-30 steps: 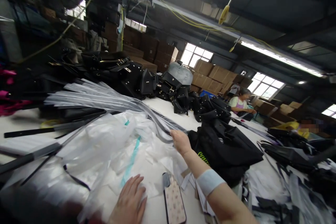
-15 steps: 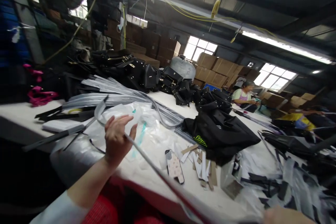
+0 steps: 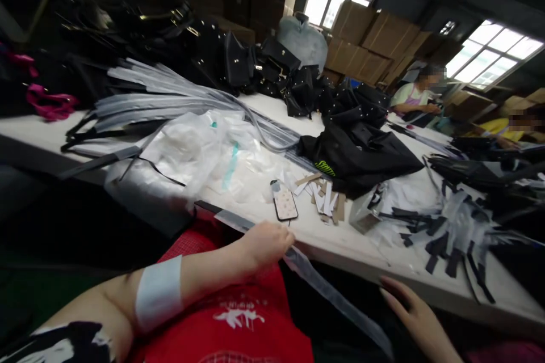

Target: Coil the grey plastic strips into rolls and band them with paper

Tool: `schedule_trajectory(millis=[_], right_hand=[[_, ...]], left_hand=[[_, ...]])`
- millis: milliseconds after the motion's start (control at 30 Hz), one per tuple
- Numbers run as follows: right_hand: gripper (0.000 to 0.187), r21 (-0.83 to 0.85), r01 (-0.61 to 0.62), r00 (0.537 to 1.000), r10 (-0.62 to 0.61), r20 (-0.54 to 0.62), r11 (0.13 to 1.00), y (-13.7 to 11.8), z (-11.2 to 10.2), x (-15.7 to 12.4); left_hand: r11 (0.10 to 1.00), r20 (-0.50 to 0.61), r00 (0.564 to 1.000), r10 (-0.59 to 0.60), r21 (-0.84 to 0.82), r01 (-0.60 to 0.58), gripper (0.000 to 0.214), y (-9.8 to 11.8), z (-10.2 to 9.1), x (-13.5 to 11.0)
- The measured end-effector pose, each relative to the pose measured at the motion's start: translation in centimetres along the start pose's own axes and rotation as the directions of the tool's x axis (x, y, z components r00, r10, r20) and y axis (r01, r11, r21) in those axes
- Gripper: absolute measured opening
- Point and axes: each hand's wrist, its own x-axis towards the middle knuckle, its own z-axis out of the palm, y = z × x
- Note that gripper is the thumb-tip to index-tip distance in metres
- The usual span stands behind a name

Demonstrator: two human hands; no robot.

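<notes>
Left hand [image 3: 268, 243] is clenched round a strip [image 3: 334, 288] at lower centre, tail trailing to the lower right. Right hand [image 3: 416, 319] is loosely open near that tail. Phone [image 3: 285, 204] is on the table [image 3: 317, 233], just above the left hand.

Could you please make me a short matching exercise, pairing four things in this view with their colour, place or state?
1. Left hand
2. Right hand
3. Phone
4. Lettering on black fabric

A. Lying on the white table
B. Green
C. Closed around a long strip
D. Open, holding nothing visible

Pairs: 1-C, 2-D, 3-A, 4-B
</notes>
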Motion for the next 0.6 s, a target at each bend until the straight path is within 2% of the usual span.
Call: schedule_trajectory(millis=[33, 67, 133, 200, 233, 267, 333, 367, 433, 467, 500, 533, 567, 600], right_hand=[[0.043, 0.113, 0.026, 0.992, -0.04, 0.124, 0.993, -1.5, 3.0, -0.2], [0.051, 0.245, 0.052, 0.96, -0.117, 0.256, 0.968, -3.3, 6.2, -0.5], [0.058, 0.47, 0.019, 0.857, -0.256, 0.446, 0.882, -6.5, 11.9, -0.9], [0.055, 0.531, -0.11, 0.74, -0.287, 0.608, 0.84, -8.4, 15.3, -1.1], [0.054, 0.529, -0.158, 0.695, -0.287, 0.659, 0.834, -8.6, 15.8, -1.0], [0.052, 0.514, -0.187, 0.663, -0.278, 0.695, 0.837, -8.3, 15.6, -0.9], [0.048, 0.468, -0.188, 0.638, -0.255, 0.726, 0.863, -6.6, 13.9, -0.4], [0.048, 0.435, -0.178, 0.635, -0.234, 0.736, 0.883, -5.5, 12.6, -0.2], [0.046, 0.355, -0.174, 0.622, -0.177, 0.763, 0.918, -3.5, 10.1, 0.1], [0.045, 0.319, -0.182, 0.613, -0.146, 0.776, 0.93, -2.8, 9.2, 0.1], [0.044, 0.291, -0.195, 0.604, -0.119, 0.788, 0.937, -2.3, 8.5, 0.1], [0.045, 0.274, -0.21, 0.593, -0.1, 0.799, 0.938, -2.0, 8.1, 0.1], [0.045, 0.27, -0.226, 0.584, -0.091, 0.807, 0.936, -2.0, 8.0, 0.0], [0.046, 0.272, -0.24, 0.575, -0.089, 0.813, 0.932, -2.2, 8.1, -0.1]], left_hand=[[0.998, 0.058, 0.997, 0.053, -0.035, -0.051, 0.006, 1.7, 0.9, 0.2], [0.994, 0.099, 0.991, 0.096, -0.068, -0.089, 0.005, 3.1, 1.7, 0.4], [0.984, 0.156, 0.977, 0.146, -0.128, -0.127, 0.008, 4.7, 2.7, 0.5], [0.978, 0.208, 0.967, 0.145, -0.181, -0.107, 0.008, 4.5, 2.7, 0.2], [0.974, 0.239, 0.963, 0.126, -0.214, -0.074, 0.005, 3.7, 2.5, -0.1], [0.966, 0.281, 0.954, 0.1, -0.259, -0.025, 0.007, 2.6, 2.1, -0.5], [0.911, 0.402, 0.915, 0.045, -0.393, 0.128, 0.029, -0.2, 1.4, -1.4], [0.846, 0.504, 0.862, 0.056, -0.482, 0.227, 0.037, -1.7, 1.1, -1.9], [0.634, 0.673, 0.717, 0.179, -0.637, 0.44, 0.043, -4.3, 1.2, -2.9], [0.531, 0.729, 0.636, 0.255, -0.655, 0.538, 0.045, -5.2, 1.4, -3.3], [0.453, 0.755, 0.572, 0.319, -0.652, 0.608, 0.047, -5.9, 1.7, -3.6], [0.41, 0.765, 0.536, 0.358, -0.644, 0.646, 0.047, -6.3, 2.1, -3.8], [0.395, 0.761, 0.529, 0.375, -0.648, 0.651, 0.047, -6.4, 2.5, -3.8], [0.394, 0.744, 0.55, 0.38, -0.668, 0.632, 0.046, -6.3, 2.8, -3.7]])
